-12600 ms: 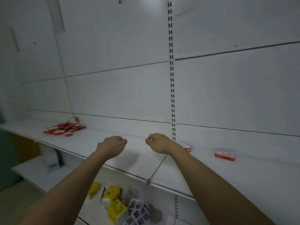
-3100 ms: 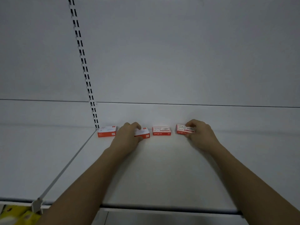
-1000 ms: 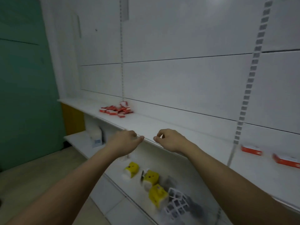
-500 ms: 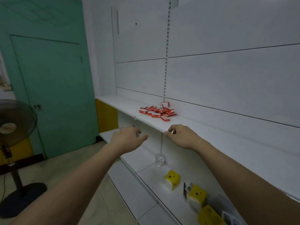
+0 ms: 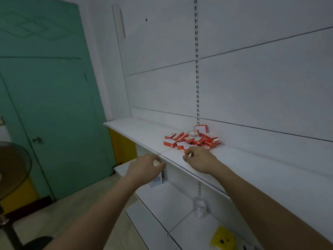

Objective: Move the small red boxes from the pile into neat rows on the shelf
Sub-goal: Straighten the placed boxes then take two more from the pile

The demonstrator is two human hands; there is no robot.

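A loose pile of small red boxes [image 5: 191,139] lies on the white shelf [image 5: 252,170], against the back wall beside a slotted upright. My right hand [image 5: 200,162] hovers over the shelf just in front of the pile, fingers loosely curled and apart, holding nothing. My left hand [image 5: 146,168] hangs lower and to the left, at the shelf's front edge, also with nothing in it. Neither hand touches a box. The rows set down earlier are out of view to the right.
A green door [image 5: 50,109] stands at the left, with a fan [image 5: 10,170] near the frame's left edge. Below is a lower shelf [image 5: 167,199] with a white labelled box [image 5: 156,181], a clear holder [image 5: 199,207] and a yellow box [image 5: 222,238].
I have turned left and come closer to the pile. Both hands have moved forward; my right hand now reaches over the shelf near the nearest boxes.
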